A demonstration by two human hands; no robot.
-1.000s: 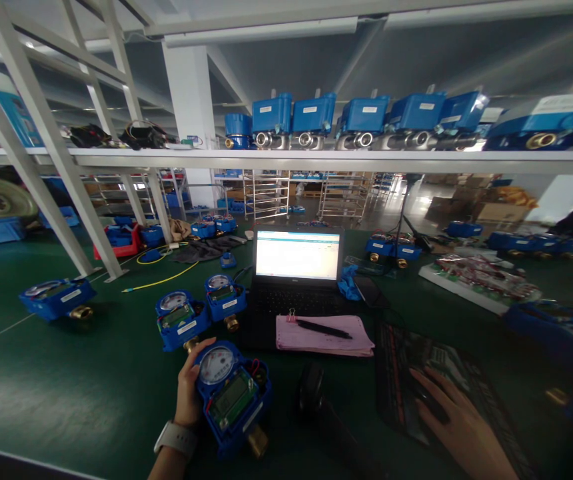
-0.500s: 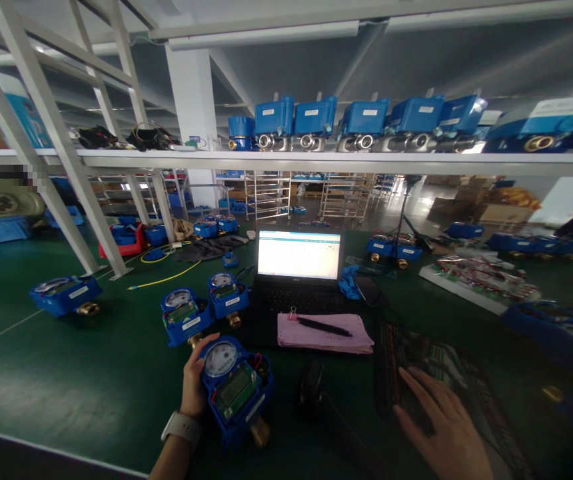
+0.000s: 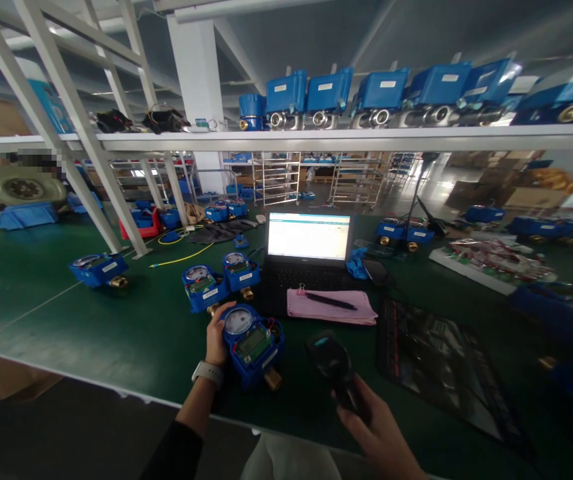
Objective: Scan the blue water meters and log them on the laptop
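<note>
Left hand (image 3: pixel 215 341) clasps blue dial-faced water meter (image 3: pixel 252 343); right hand (image 3: pixel 376 433) clenches black handheld scanner (image 3: pixel 334 363): best aimed squarely left, meter steadied.

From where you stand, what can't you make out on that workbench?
Head view only:
- Laptop screen: text too small to read.
- Water meter in the left hand: dial and display figures too small.
- Right hand: cut off by the bottom edge; its fingers hide the black handheld device grip.
- Far left: a blurred patch.
</note>
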